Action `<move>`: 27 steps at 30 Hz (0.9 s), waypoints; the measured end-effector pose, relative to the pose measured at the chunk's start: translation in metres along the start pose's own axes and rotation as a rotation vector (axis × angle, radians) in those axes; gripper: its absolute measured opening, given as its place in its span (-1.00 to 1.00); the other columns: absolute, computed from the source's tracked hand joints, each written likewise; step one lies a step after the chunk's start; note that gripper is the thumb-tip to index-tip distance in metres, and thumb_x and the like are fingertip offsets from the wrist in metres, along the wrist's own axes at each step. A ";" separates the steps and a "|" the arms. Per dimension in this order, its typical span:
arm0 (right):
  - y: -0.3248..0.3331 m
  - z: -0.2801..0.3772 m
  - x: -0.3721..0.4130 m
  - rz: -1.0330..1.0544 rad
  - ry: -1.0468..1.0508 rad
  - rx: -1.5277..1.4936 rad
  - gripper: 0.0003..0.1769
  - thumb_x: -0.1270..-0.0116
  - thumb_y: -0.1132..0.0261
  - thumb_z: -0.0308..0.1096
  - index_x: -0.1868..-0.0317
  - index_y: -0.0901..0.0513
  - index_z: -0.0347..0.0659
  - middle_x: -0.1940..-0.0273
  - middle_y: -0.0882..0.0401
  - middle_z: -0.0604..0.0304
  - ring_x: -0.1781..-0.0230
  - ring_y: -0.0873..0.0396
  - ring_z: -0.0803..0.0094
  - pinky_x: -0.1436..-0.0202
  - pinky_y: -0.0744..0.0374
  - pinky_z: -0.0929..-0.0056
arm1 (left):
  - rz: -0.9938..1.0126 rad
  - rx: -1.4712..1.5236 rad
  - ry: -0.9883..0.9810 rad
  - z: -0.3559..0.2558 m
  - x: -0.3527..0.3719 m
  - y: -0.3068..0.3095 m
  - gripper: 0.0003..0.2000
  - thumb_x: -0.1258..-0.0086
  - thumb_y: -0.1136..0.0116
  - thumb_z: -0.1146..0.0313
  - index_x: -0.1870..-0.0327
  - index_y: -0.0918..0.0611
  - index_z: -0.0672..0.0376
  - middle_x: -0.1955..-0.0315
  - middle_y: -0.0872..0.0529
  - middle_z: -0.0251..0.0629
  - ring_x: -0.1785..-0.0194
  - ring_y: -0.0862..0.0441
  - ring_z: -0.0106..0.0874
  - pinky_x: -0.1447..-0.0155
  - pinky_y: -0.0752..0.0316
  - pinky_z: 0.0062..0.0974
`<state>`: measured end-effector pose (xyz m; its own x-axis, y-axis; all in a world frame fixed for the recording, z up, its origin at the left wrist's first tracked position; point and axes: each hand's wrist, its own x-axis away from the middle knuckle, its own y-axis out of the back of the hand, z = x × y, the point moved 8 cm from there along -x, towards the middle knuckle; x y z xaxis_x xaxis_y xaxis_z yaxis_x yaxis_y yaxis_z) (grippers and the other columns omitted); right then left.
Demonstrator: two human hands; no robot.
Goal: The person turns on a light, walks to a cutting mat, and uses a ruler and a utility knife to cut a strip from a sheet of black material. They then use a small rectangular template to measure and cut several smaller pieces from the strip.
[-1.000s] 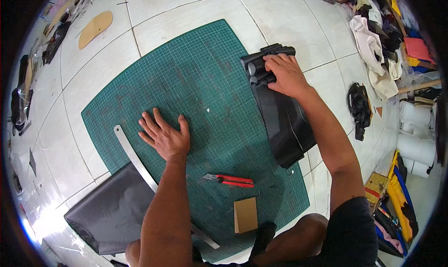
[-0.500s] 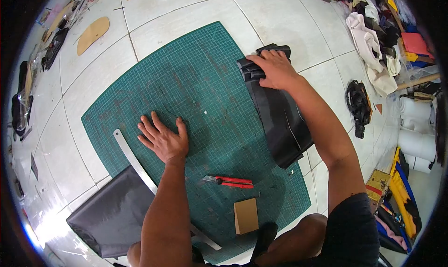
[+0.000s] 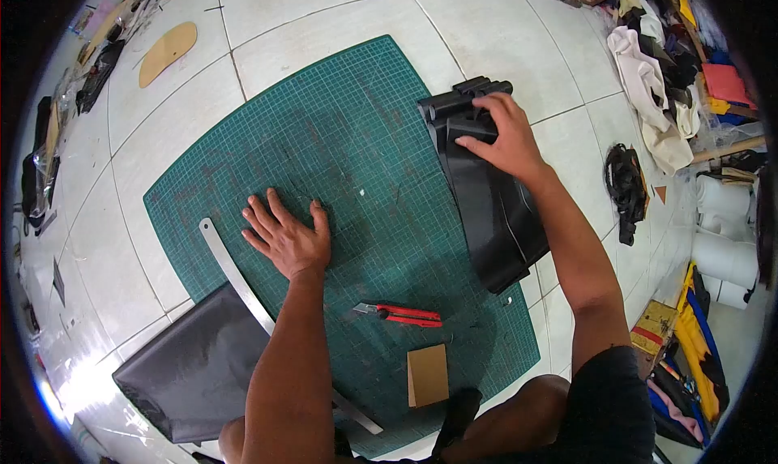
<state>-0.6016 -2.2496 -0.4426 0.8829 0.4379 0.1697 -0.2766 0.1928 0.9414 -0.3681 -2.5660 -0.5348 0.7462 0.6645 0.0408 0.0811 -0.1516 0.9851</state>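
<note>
My left hand lies flat on the green cutting mat, fingers spread and holding nothing. At the mat's upper right, my right hand has its thumb and fingers curled around the folded end of a black material sheet. That stack of black layers lies partly on the mat and partly on the floor. A red utility knife rests on the mat, its blade pointing left. Under my left forearm runs a steel ruler, its middle hidden.
Another black sheet lies at the lower left, partly beneath the ruler. A folded brown card sits near my legs. To the right are a black bundle, a cloth pile and white rolls.
My right hand has shifted right across the black stack, and its folded end shows more and looks raised. My left hand has stayed in place on the mat.
</note>
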 end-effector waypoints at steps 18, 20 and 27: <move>0.017 -0.019 -0.034 -0.069 0.001 0.161 0.03 -0.17 -0.41 0.47 -0.39 -0.56 -0.21 -0.12 -0.63 -0.20 -0.21 -0.51 -0.04 -0.33 -0.34 0.03 | 0.005 -0.017 -0.002 0.000 0.000 0.000 -0.16 -0.48 -0.02 -0.21 -0.63 -0.19 0.16 -0.64 -0.05 0.06 -0.73 0.17 0.03 -0.71 0.38 0.17; 0.014 -0.021 -0.038 -0.057 0.034 0.186 -0.02 -0.17 -0.39 0.49 -0.27 -0.65 -0.23 -0.11 -0.62 -0.18 -0.21 -0.50 -0.04 -0.31 -0.34 0.02 | 0.015 -0.017 0.001 -0.001 -0.001 0.000 -0.16 -0.48 -0.01 -0.22 -0.63 -0.18 0.16 -0.65 -0.04 0.06 -0.73 0.18 0.03 -0.71 0.38 0.16; 0.013 -0.012 -0.045 -0.122 0.143 0.335 -0.15 -0.18 -0.36 0.50 0.12 -0.74 -0.27 0.01 -0.65 -0.11 -0.13 -0.52 0.02 -0.29 -0.32 0.03 | 0.034 -0.021 0.007 0.000 0.000 0.000 -0.16 -0.48 -0.01 -0.22 -0.63 -0.17 0.16 -0.65 -0.03 0.05 -0.73 0.18 0.03 -0.72 0.38 0.16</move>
<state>-0.6497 -2.2563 -0.4414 0.8330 0.5524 0.0302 -0.0122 -0.0362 0.9993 -0.3681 -2.5663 -0.5347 0.7434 0.6646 0.0757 0.0419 -0.1592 0.9864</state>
